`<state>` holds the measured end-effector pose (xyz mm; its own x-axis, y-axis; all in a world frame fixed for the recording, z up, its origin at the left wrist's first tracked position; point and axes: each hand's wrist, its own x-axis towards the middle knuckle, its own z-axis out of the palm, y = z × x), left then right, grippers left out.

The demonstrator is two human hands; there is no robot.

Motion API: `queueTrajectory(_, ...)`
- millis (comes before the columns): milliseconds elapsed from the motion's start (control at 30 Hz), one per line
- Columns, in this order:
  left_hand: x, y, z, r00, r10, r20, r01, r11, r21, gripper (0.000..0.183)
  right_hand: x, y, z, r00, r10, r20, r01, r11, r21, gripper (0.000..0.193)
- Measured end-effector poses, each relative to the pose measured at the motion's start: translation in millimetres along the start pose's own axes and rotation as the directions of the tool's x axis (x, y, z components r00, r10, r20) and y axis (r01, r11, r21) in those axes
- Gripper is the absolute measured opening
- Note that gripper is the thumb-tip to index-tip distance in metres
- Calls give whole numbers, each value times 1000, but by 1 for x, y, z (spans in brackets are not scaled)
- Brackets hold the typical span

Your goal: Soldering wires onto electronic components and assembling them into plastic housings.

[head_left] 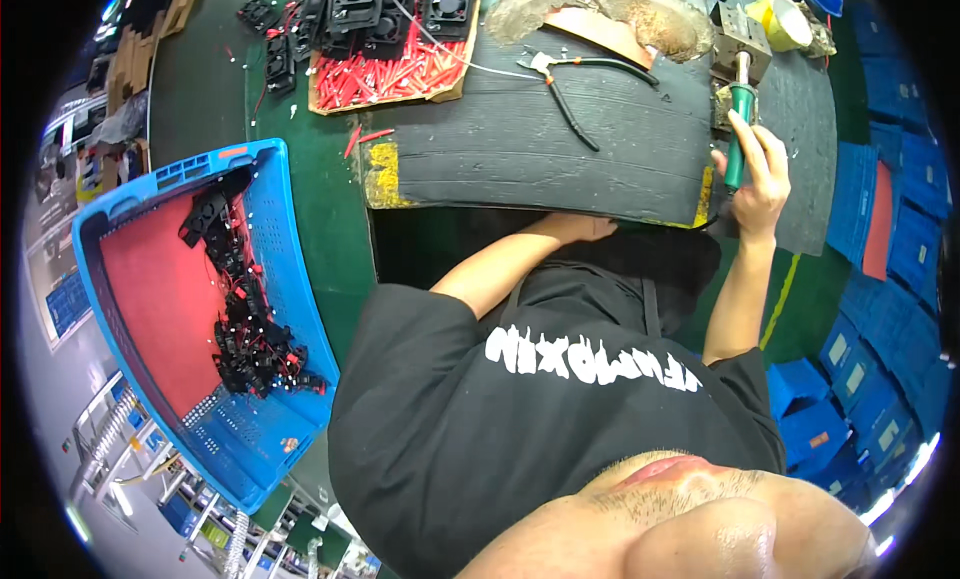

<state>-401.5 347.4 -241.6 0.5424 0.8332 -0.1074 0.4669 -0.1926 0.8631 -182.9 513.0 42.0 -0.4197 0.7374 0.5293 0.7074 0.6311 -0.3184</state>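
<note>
My right hand (762, 184) is closed round the green handle of a soldering iron (741, 129) at the bench's right side. The iron's metal shaft runs into a block-shaped metal holder (738, 44). Close against the near edge of the black wooden board (540, 169) lies my left hand (590, 227), low over my lap. Its fingers are partly hidden, so I cannot tell whether it holds anything. Wire cutters (570, 84) with black handles rest on the board with their jaws toward the left, touching nothing held. A thin pale cable (490, 68) reaches toward them.
Left of the board, a cardboard tray (400, 99) holds small black fans (447, 4) and red sleeves. A blue crate (285, 229) with wired black fans stands at my left. A crusted curved piece (600, 9) and yellow tape roll (782, 22) lie at the back; blue boxes (870, 379) stack right.
</note>
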Motion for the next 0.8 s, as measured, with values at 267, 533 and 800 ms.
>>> queueTrajectory(267,-92,108,-107,997,-44,-55,50,993,104,31,-11,-4,5,978,42,-202,-35,999,37,34)
queueTrajectory(533,-159,156,-144,967,-146,-208,161,985,54,27,-33,-11,-10,910,276,-309,-112,881,459,31)
queueTrajectory(800,-158,188,-173,903,30,-429,-25,1000,17,16,-63,11,-3,789,533,-305,-151,649,746,39)
